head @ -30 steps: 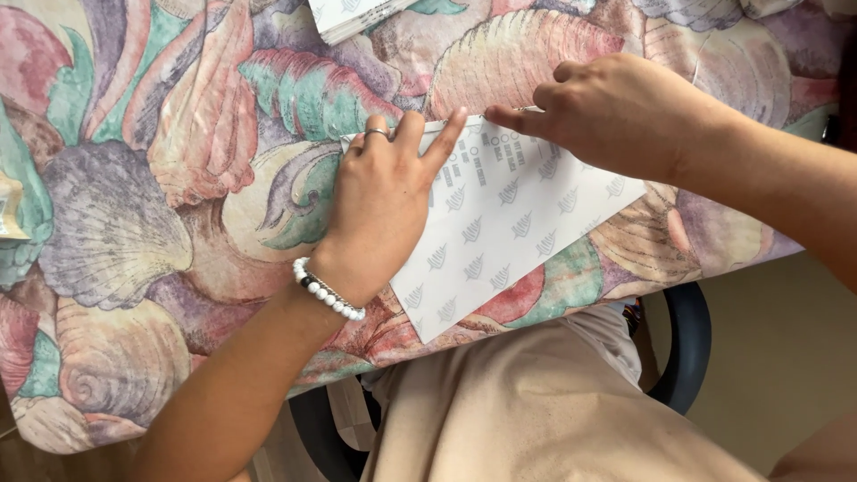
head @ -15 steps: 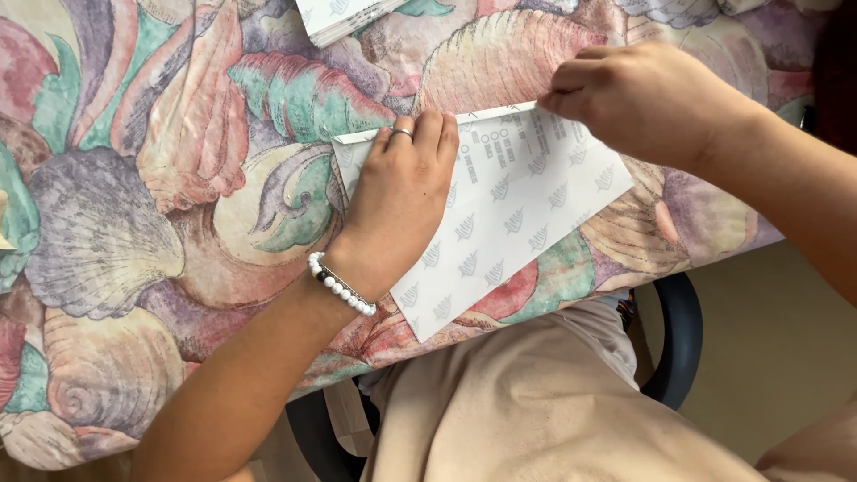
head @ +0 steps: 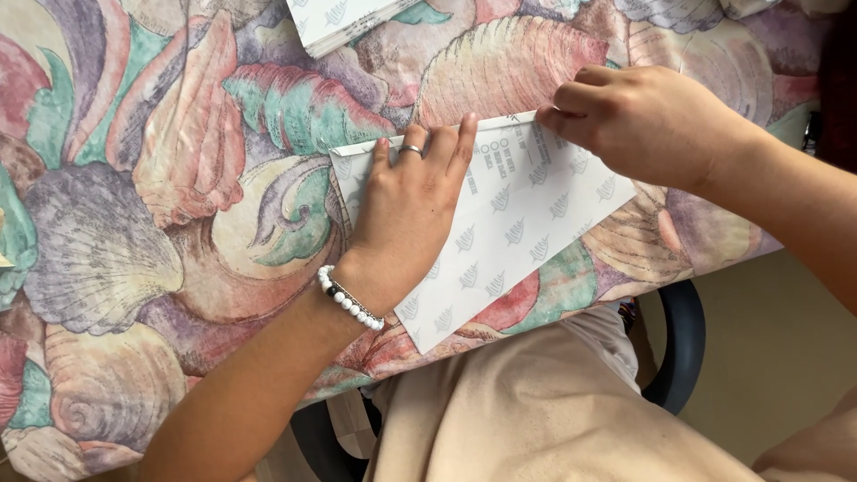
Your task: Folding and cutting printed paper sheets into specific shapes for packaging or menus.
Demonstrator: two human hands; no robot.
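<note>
Left hand (head: 406, 210) laid flat, palm down, fingers stretched out and close together, pressing on the white sheet of paper (head: 527, 223) printed with small grey leaf marks. Ring (head: 411, 151) worn on one finger; bracelet of white beads (head: 350, 301) around the wrist. Right hand (head: 647, 120) curled over the sheet's far upper edge, fingertips pinching that edge just beside the left fingertips. Sheet spread at a slant on the tablecloth (head: 134, 223), patterned with large shells in pink, purple and green, its lower corner jutting past the table's near edge above the lap. Lap covered in beige cloth (head: 536, 411), seated on a dark chair (head: 683, 348). Another stack of the same leaf-printed paper (head: 344, 18) at the top edge, well apart from both hands.
</note>
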